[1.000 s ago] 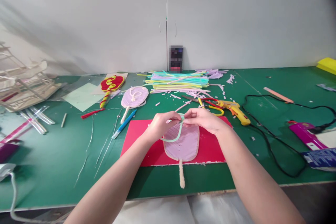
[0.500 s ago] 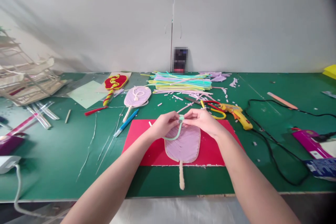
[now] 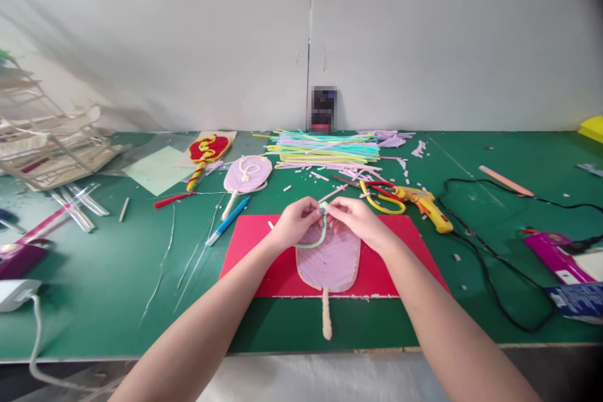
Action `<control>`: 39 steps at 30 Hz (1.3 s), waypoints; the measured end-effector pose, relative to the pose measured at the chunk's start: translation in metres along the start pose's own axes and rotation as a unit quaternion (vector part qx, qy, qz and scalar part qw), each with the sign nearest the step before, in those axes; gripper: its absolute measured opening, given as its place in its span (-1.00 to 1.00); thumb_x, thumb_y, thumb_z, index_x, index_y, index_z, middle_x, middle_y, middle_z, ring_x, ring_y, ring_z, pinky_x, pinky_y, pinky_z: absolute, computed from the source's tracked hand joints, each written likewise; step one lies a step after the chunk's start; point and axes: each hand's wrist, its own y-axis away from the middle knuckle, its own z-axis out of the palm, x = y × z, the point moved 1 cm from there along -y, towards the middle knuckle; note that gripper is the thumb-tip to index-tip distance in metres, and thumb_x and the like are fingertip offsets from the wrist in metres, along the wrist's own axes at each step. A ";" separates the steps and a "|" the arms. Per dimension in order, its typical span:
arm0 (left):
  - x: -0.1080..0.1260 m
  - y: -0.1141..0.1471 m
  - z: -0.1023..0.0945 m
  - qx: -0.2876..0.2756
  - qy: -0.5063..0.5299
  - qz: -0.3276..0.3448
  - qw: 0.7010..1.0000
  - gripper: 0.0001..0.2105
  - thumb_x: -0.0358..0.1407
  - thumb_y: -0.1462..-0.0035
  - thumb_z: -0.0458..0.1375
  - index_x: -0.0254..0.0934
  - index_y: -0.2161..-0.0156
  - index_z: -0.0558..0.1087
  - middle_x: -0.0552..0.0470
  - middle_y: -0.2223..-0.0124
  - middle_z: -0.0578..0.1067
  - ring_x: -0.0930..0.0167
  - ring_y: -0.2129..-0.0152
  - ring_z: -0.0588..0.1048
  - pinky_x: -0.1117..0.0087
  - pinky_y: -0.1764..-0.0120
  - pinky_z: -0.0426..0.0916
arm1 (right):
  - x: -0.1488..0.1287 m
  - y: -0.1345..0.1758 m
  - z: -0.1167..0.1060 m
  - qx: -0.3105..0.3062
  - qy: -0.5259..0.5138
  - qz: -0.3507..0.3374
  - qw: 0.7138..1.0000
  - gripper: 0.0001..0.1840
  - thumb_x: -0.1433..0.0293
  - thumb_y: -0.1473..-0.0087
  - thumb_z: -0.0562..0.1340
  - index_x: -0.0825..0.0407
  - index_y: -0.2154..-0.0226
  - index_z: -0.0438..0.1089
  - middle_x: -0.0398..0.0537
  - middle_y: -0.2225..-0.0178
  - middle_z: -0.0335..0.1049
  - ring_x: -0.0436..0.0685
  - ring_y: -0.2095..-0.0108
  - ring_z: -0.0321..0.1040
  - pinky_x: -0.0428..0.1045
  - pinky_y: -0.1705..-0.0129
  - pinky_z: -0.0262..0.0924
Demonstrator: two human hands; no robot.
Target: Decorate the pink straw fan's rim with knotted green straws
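Between the fingertips of my left hand point(image 3: 298, 220) and my right hand point(image 3: 351, 217), both closed in a pinch, is the coiled end of a mint-green pipe cleaner point(image 3: 324, 233). Its loose tail curves down and to the left, passing below my left hand. Beneath my hands lies a lilac fan point(image 3: 328, 264) with a pale edge and a cream fuzzy handle point(image 3: 326, 320) pointing toward me. My hands hide the top of the fan. A red board point(image 3: 400, 264) lies under it, and the handle reaches past the board's near edge.
A pile of pastel pipe cleaners point(image 3: 330, 147) lies at the back. Left are a second lilac fan point(image 3: 248, 174), a red-and-yellow fan point(image 3: 208, 148) and a blue pen point(image 3: 228, 221). Right are a yellow glue gun point(image 3: 426, 204) with black cable point(image 3: 485, 301) and yellow-handled scissors point(image 3: 384, 201).
My fingertips have shifted slightly on the green pipe cleaner, and its coiled end sits a little higher and further left. The fan and board have stayed in place.
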 end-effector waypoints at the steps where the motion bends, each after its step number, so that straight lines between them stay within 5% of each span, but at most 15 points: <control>1: 0.000 0.000 0.000 0.003 -0.006 0.002 1.000 -0.84 -0.25 -0.12 0.07 -0.32 0.37 0.28 0.12 0.50 0.39 0.54 0.56 0.38 0.51 0.43 0.27 | 0.001 0.000 0.000 -0.003 0.004 -0.006 1.000 -0.70 0.16 0.05 0.26 0.08 0.46 0.35 -0.16 0.55 0.33 -0.02 0.51 0.29 -0.11 0.52 0.23; 14: 0.006 0.002 -0.004 0.059 -0.151 0.058 0.985 -0.85 -0.28 -0.20 -0.07 -0.28 0.29 0.29 0.10 0.43 0.39 0.50 0.49 0.38 0.49 0.37 0.28 | 0.008 -0.006 0.003 0.012 -0.019 -0.068 0.997 -0.69 0.14 -0.01 0.21 0.06 0.43 0.32 -0.21 0.58 0.26 -0.07 0.63 0.16 -0.11 0.60 0.06; 17: 0.014 0.005 -0.006 0.115 -0.229 0.090 0.962 -0.92 -0.37 -0.13 0.01 -0.28 0.26 0.30 0.08 0.36 0.40 0.49 0.43 0.37 0.48 0.32 0.26 | 0.011 -0.008 0.003 0.026 -0.032 -0.071 0.997 -0.67 0.11 0.02 0.22 0.06 0.45 0.31 -0.21 0.59 0.24 -0.07 0.64 0.14 -0.11 0.61 0.03; 20: 0.026 0.011 -0.003 0.088 -0.277 0.081 0.953 -0.96 -0.39 -0.06 0.09 -0.27 0.33 0.35 0.11 0.42 0.40 0.50 0.48 0.35 0.51 0.38 0.23 | 0.011 -0.009 0.003 0.050 -0.014 -0.077 0.996 -0.65 0.08 0.01 0.20 0.04 0.45 0.29 -0.22 0.59 0.23 -0.08 0.65 0.11 -0.10 0.62 -0.01; 25: 0.042 0.021 0.012 0.036 -0.213 0.013 0.976 -0.82 -0.38 -0.14 -0.03 -0.26 0.28 0.43 0.09 0.47 0.47 0.51 0.60 0.38 0.52 0.47 0.25 | -0.004 -0.001 0.005 0.092 0.039 -0.127 0.987 -0.67 0.09 -0.03 0.17 0.01 0.48 0.26 -0.21 0.59 0.21 -0.03 0.60 0.12 -0.08 0.54 0.02; 32: 0.057 0.042 0.018 0.136 -0.230 0.053 0.962 -0.85 -0.32 -0.19 -0.02 -0.25 0.25 0.39 0.01 0.33 0.50 0.41 0.38 0.47 0.47 0.32 0.29 | -0.024 0.032 0.016 0.063 0.089 -0.154 0.982 -0.73 0.16 -0.11 0.13 0.01 0.43 0.31 -0.15 0.50 0.28 0.03 0.46 0.21 -0.07 0.41 0.09; 39: 0.034 0.068 0.031 0.166 -0.127 0.021 0.978 -0.85 -0.32 -0.18 -0.03 -0.28 0.25 0.36 0.04 0.37 0.48 0.44 0.42 0.46 0.46 0.31 0.31 | 0.005 0.051 0.031 0.079 0.101 -0.137 0.982 -0.74 0.14 -0.11 0.11 -0.02 0.40 0.31 -0.10 0.45 0.31 0.09 0.41 0.28 -0.02 0.34 0.16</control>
